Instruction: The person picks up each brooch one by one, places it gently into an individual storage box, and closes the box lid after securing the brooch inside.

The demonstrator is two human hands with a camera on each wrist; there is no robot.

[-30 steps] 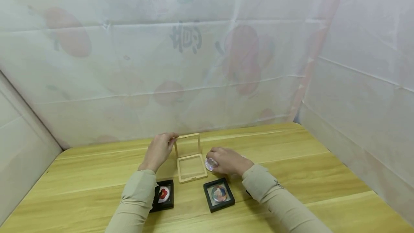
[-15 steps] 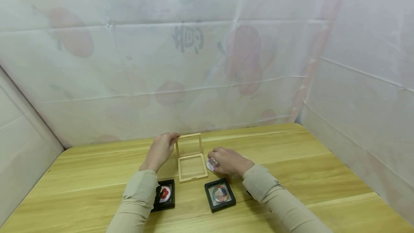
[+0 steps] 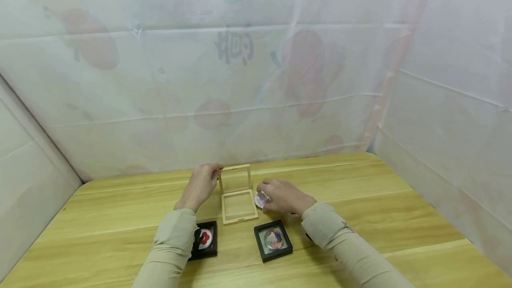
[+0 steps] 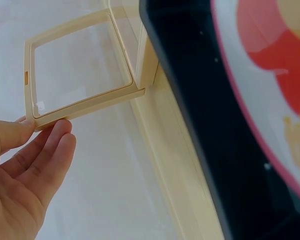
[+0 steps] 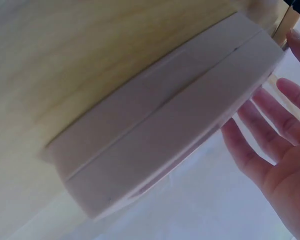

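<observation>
Upright behind its base stands the lid of a cream-coloured frame case (image 3: 240, 206), its clear window visible. My left hand (image 3: 200, 186) pinches a corner of that lid between thumb and fingers, as the left wrist view also shows. To the right of the case, my right hand (image 3: 286, 197) holds a shiny round badge (image 3: 262, 199) by its edges, close to the table. The badge's design cannot be made out. In the right wrist view, the fingers of the right hand (image 5: 285, 145) are partly behind a pale pinkish case (image 5: 170, 115), and the badge does not show.
A black frame case (image 3: 273, 240) with a round picture badge lies in front of the cream case. Another black case (image 3: 214, 241) with a red-flower badge is partly hidden by my left sleeve. A printed cloth (image 3: 256, 79) hangs behind the wooden table (image 3: 120, 221).
The view has shifted slightly. Both hands keep nearly the same places, with the left on the lid and the right at the badge beside the cream case.
</observation>
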